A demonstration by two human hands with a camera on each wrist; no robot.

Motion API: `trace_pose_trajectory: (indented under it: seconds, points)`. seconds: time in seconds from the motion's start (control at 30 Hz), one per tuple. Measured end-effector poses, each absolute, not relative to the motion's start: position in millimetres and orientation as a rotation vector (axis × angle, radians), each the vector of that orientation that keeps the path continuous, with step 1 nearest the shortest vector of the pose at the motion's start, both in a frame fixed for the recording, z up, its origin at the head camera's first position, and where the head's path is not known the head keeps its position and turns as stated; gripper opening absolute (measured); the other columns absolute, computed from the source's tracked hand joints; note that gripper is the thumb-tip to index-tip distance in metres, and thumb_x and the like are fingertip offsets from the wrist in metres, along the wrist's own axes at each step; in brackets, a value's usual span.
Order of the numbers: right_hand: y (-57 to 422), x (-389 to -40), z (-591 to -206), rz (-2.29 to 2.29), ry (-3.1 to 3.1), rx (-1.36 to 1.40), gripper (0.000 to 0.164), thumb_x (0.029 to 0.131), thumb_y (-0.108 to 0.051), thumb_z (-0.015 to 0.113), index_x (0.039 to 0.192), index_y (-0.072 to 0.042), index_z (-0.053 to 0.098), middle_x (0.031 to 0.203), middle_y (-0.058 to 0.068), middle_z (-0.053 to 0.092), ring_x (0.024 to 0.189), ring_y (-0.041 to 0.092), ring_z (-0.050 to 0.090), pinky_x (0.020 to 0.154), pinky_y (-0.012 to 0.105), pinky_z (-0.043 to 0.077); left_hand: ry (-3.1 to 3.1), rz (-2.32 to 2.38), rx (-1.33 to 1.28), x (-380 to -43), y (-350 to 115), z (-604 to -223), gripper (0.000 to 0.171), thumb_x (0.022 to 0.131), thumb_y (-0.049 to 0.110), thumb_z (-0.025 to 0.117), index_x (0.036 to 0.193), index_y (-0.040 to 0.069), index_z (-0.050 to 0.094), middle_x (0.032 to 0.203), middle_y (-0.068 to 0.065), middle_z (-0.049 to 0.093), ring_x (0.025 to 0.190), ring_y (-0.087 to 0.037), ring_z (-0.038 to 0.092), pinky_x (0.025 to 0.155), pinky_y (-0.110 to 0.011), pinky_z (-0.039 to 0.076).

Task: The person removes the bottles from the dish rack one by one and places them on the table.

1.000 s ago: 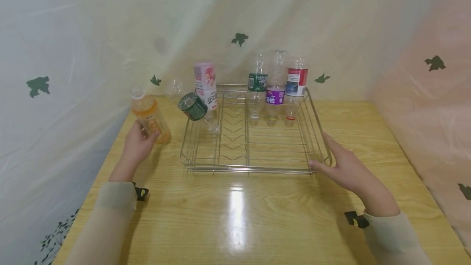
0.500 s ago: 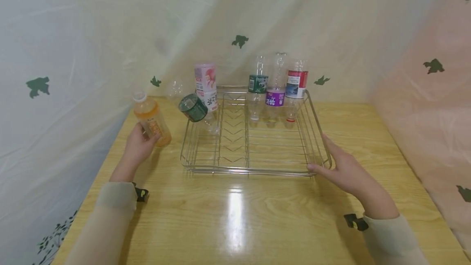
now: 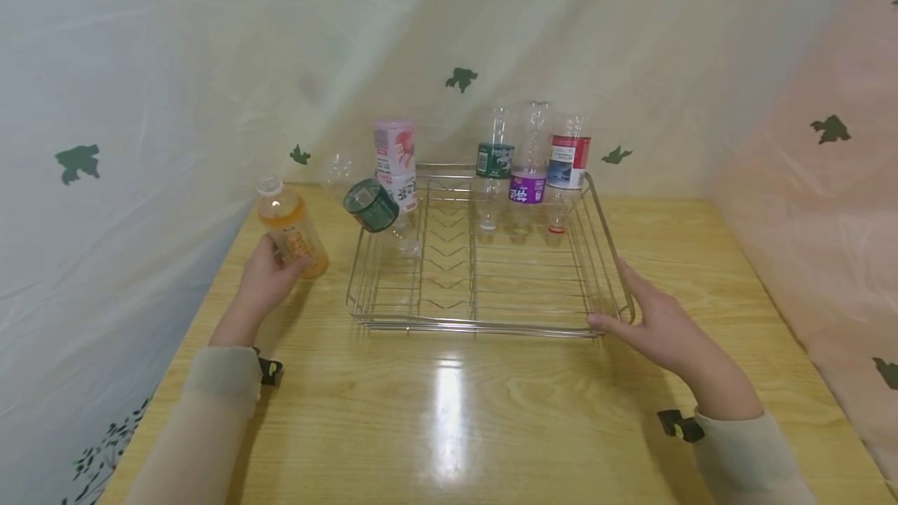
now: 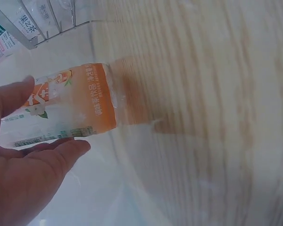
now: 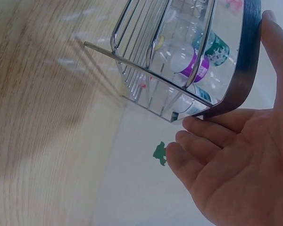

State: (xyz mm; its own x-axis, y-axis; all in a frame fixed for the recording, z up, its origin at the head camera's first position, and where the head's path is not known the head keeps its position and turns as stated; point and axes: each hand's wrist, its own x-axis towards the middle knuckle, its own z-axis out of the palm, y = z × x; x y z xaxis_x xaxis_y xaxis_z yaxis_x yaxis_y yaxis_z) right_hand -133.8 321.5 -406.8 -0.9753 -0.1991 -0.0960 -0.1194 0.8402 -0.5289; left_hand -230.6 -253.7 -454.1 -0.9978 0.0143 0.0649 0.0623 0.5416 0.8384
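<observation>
In the head view my left hand [image 3: 265,277] grips a plastic bottle with an orange label [image 3: 293,236] at the table's left side. The left wrist view puts the thumb on one side of this bottle [image 4: 70,103] and the fingers on the other, its base right at the wood. My right hand [image 3: 655,326] holds the front right corner of a wire dish rack [image 3: 470,326]. Seen from the right wrist, its thumb lies on the dark metal band [image 5: 247,61] of the rack and fingertips are at the lower edge.
Upside-down bottles stand in the rack: a pink-labelled one [image 3: 395,154] at left, and green [image 3: 495,160], purple [image 3: 526,187] and red-labelled [image 3: 569,161] ones at the back right. Another green-labelled bottle [image 3: 372,205] leans out over the left rim. A patterned curtain [image 3: 666,61] hangs behind.
</observation>
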Motion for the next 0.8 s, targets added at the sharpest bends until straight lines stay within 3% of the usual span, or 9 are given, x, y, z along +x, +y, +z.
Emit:
trace_pose_trajectory:
  seconds: [0.3, 0.57, 0.8]
  points:
    - [321.6, -130.7, -405.4, -0.812, 2.858, -0.232, 0.110, 0.092, -0.055, 0.071, 0.164, -0.011, 0.000, 0.162, 0.031, 0.015, 0.140, 0.059, 0.022, 0.106, 0.075, 0.026, -2.709, -1.514, 0.057, -224.9, -246.1, -439.7, 0.097, 0.094, 0.040, 0.074, 0.158, -0.003, 0.015, 0.161, -0.029, 0.021, 0.146, -0.049, 0.022, 0.113, -0.066, 0.026]
    - [320.6, -132.2, -405.4, -0.795, 2.868, -0.245, 0.111, 0.091, -0.057, 0.071, 0.164, -0.009, 0.002, 0.161, 0.032, 0.018, 0.139, 0.059, 0.024, 0.106, 0.075, 0.027, -2.592, -1.524, 0.098, -220.2, -242.2, -418.8, 0.107, 0.092, 0.041, 0.076, 0.162, 0.002, 0.005, 0.166, -0.022, 0.010, 0.148, -0.047, 0.016, 0.119, -0.059, 0.019]
    - [320.2, -135.0, -403.8, -0.785, 2.873, -0.257, 0.111, 0.091, -0.058, 0.071, 0.164, -0.009, 0.002, 0.160, 0.034, 0.018, 0.139, 0.060, 0.024, 0.106, 0.075, 0.027, -2.509, -1.547, 0.185, -216.6, -243.5, -402.2, 0.117, 0.089, 0.049, 0.077, 0.162, 0.004, -0.004, 0.168, -0.016, 0.004, 0.151, -0.035, 0.011, 0.122, -0.046, 0.016]
